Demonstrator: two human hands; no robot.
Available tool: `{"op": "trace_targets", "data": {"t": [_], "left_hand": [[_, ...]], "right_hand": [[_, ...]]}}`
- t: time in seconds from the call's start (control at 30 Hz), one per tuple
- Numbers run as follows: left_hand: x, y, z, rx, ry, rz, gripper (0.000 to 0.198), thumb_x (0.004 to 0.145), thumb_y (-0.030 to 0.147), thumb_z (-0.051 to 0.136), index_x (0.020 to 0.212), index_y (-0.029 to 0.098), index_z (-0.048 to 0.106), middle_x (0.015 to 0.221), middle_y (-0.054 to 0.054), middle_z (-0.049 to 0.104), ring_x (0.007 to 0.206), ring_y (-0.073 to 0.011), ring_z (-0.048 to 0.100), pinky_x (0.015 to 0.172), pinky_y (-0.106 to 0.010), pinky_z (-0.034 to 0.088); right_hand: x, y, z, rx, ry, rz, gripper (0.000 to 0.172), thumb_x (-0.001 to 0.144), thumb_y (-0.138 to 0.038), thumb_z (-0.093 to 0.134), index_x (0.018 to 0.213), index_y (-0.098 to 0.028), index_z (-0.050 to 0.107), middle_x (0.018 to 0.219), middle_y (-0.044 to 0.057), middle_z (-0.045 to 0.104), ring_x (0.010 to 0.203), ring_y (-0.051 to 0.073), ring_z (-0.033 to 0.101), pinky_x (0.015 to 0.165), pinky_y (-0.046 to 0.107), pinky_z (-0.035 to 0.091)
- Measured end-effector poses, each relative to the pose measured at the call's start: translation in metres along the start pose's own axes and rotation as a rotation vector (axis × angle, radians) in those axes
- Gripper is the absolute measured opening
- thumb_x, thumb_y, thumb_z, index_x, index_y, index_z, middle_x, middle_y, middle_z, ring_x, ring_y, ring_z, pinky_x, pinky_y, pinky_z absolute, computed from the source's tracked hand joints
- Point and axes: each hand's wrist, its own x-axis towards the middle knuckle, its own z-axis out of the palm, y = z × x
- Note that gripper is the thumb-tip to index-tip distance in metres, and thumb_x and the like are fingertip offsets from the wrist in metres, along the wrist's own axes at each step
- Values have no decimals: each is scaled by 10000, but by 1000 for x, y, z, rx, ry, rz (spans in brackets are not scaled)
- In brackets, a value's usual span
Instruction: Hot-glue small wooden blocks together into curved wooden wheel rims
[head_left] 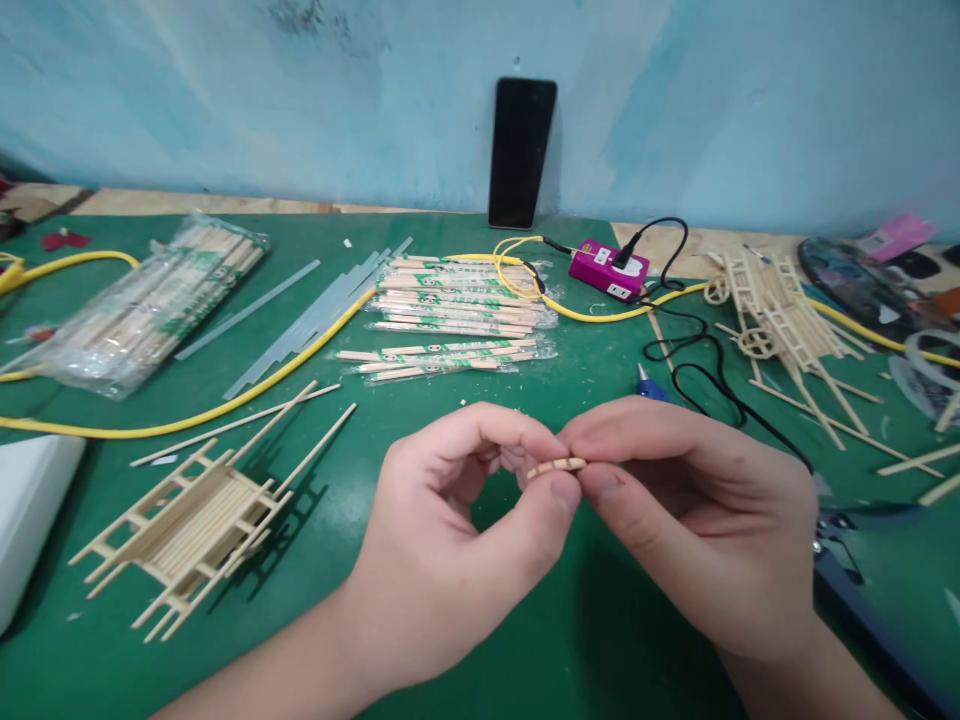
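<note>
A small curved wooden piece (556, 466), pale with darker joints along its edge, is pinched between my two hands above the green mat. My left hand (457, 540) grips it with thumb and forefinger. From the other side, the closed thumb and fingertips of my right hand (697, 530) hold its right end. Fingers hide much of the piece, so its full shape cannot be made out. Left of my hands sits a little wooden cart frame (199, 525) made of sticks, with two long shafts. Behind my right hand pokes the blue tip of a glue gun (651, 384).
Wrapped chopsticks (457, 300), translucent glue sticks (322, 315) and a bagged chopstick bundle (157, 300) lie behind. A phone (523, 150) leans against the wall. Yellow cable (300, 372) runs to a purple power strip (609, 268). Right are wooden cart frames (787, 320) and dark-handled pliers (862, 610).
</note>
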Motion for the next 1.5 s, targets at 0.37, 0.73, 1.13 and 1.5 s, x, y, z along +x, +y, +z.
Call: {"op": "trace_targets", "data": {"t": [0.37, 0.73, 1.13, 1.5], "left_hand": [[-1, 2, -1, -14, -3, 13, 236, 762, 36, 955, 852, 225, 845, 783, 23, 778, 721, -127, 668, 675, -203, 565], [-3, 1, -1, 86, 0, 93, 213, 798, 36, 901, 864, 226, 831, 798, 18, 783, 738, -137, 702, 695, -225, 579], [-8, -8, -3, 217, -43, 249, 256, 878, 54, 870, 969, 290, 827, 874, 30, 795, 802, -152, 721, 771, -268, 590], [-10, -8, -5, 243, -57, 262, 271, 891, 48, 868, 985, 297, 821, 879, 31, 789, 800, -155, 717, 780, -281, 586]], "right_hand": [[1, -4, -1, 40, -9, 10, 289, 884, 6, 796, 986, -248, 887, 924, 37, 876, 837, 199, 841, 672, 281, 693], [-1, -5, -1, 32, -12, 1, 304, 877, 25, 812, 1005, -238, 896, 950, 17, 883, 851, 148, 832, 723, 227, 685], [2, -11, -2, 38, -27, 15, 310, 889, 9, 720, 978, -238, 885, 890, 29, 868, 804, 186, 815, 673, 280, 690], [1, -11, -3, 53, -20, 40, 307, 906, 11, 697, 970, -231, 876, 885, 13, 859, 828, 167, 812, 734, 255, 691]]}}
